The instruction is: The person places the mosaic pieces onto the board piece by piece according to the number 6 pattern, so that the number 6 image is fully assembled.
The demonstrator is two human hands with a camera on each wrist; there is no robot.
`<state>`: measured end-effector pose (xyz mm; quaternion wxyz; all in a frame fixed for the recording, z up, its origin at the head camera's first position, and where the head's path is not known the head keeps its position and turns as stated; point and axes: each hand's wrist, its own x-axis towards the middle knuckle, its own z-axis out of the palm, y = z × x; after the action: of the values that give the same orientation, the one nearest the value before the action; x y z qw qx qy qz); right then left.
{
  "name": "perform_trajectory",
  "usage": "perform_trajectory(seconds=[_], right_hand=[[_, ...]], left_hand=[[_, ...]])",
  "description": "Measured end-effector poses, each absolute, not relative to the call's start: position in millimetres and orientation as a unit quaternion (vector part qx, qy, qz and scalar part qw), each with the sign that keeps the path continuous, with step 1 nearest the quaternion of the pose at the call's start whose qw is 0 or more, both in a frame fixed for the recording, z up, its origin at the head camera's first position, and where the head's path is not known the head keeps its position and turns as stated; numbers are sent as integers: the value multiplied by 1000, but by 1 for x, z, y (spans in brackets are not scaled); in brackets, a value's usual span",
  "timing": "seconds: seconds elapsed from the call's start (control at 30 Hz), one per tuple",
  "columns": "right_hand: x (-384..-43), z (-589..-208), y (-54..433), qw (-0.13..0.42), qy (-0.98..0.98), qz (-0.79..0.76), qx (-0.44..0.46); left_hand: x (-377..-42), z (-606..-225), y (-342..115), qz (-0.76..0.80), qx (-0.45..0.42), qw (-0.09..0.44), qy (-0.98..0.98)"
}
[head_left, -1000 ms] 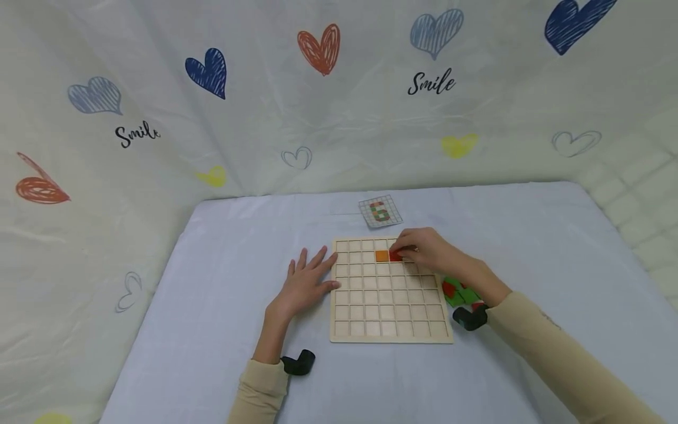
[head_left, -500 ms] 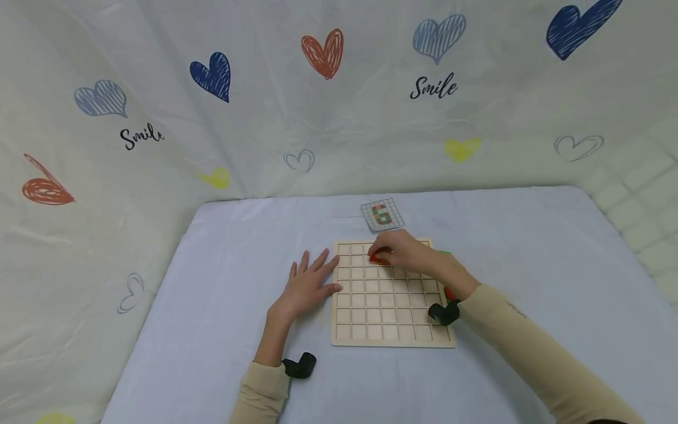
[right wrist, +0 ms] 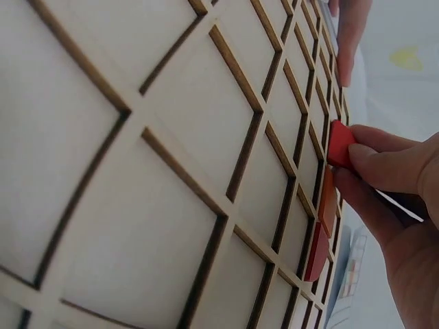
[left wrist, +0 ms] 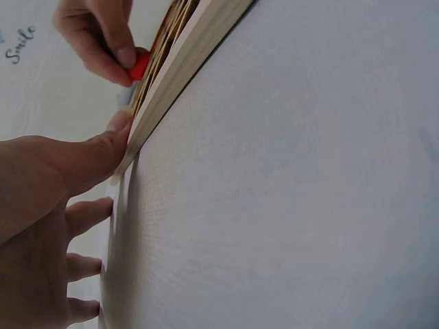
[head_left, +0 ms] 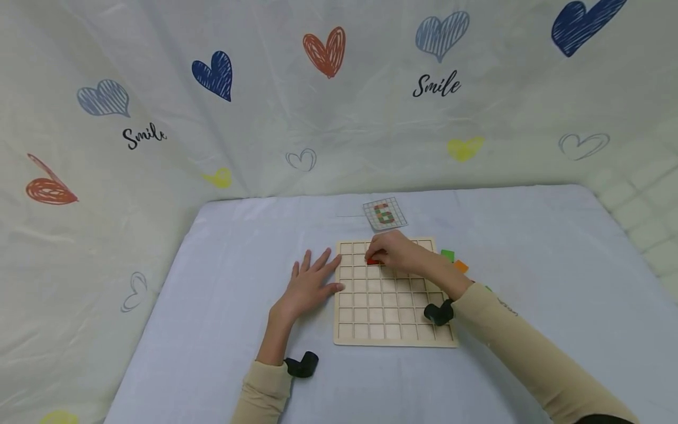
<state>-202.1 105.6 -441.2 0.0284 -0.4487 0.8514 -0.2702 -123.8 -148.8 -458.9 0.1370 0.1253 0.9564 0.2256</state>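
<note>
My right hand (head_left: 398, 253) pinches a red square tile (right wrist: 340, 144) between thumb and fingers. The tile is tilted, at a cell in an upper row of the wooden grid board (head_left: 376, 315). Beside it, in the right wrist view, an orange tile (right wrist: 328, 205) and a second red tile (right wrist: 316, 252) sit in the same row; in the head view my right hand covers both. My left hand (head_left: 306, 290) lies spread at the board's left side, its thumb (left wrist: 118, 130) touching the edge and its other fingers straight.
Behind the board lies a small grid card (head_left: 385, 214) with a red and green pattern. Right of the board are loose tiles, a green tile (head_left: 447, 255) and an orange tile (head_left: 461, 267) among them, partly hidden by the right forearm. White cloth (head_left: 254, 235) covers the table.
My right hand has moved left along the row, from the red tile beside the orange one to the orange tile's other side, with another red tile. The left hand has stayed at the edge.
</note>
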Motion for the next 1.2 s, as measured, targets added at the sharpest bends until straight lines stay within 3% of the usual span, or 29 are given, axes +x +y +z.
perform_trajectory(seconds=[0.57, 0.9, 1.2], right_hand=[[-199, -450, 112, -25, 842, -250, -478], [-180, -445, 127, -21, 864, -279, -419], [-160, -441, 148, -99, 861, -325, -379]], left_hand=[[-125, -459, -146, 223, 133, 134, 956], [-125, -459, -145, 219, 126, 135, 958], [-122, -456, -146, 229, 123, 136, 956]])
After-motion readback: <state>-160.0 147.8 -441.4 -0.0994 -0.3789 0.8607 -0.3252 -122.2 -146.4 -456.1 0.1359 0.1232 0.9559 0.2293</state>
